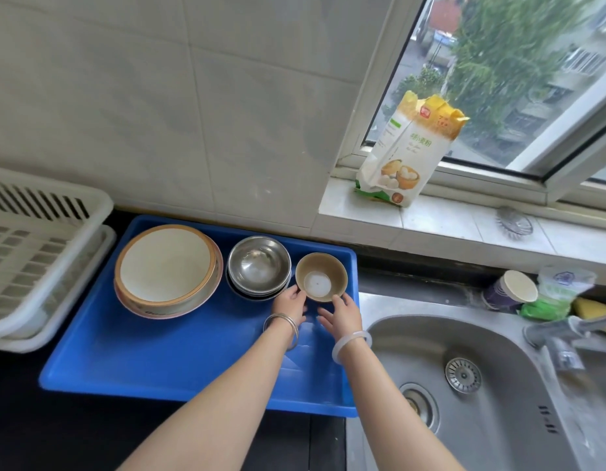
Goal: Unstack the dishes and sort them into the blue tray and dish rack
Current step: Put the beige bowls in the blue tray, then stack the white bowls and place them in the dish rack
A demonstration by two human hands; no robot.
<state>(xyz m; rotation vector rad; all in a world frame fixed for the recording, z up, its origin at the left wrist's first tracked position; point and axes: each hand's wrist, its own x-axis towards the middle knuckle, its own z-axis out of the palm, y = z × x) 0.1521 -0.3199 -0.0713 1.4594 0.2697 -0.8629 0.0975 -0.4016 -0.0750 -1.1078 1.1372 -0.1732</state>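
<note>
The blue tray (165,362) lies on the dark counter. At its back stand a stack of cream plates with tan rims (167,270), a stack of steel bowls (259,265) and a small brown bowl (322,275) with a white bottom. My left hand (291,304) touches the brown bowl's near left rim. My right hand (342,314) reaches its near right side, fingers spread. Neither hand grips the bowl. The white dish rack (33,253) sits left of the tray.
A steel sink (464,385) with a tap (563,334) lies right of the tray. A flour bag (406,151) stands on the windowsill. Paper cups (508,290), a green bag (553,300) and a yellow sponge (597,312) sit behind the sink.
</note>
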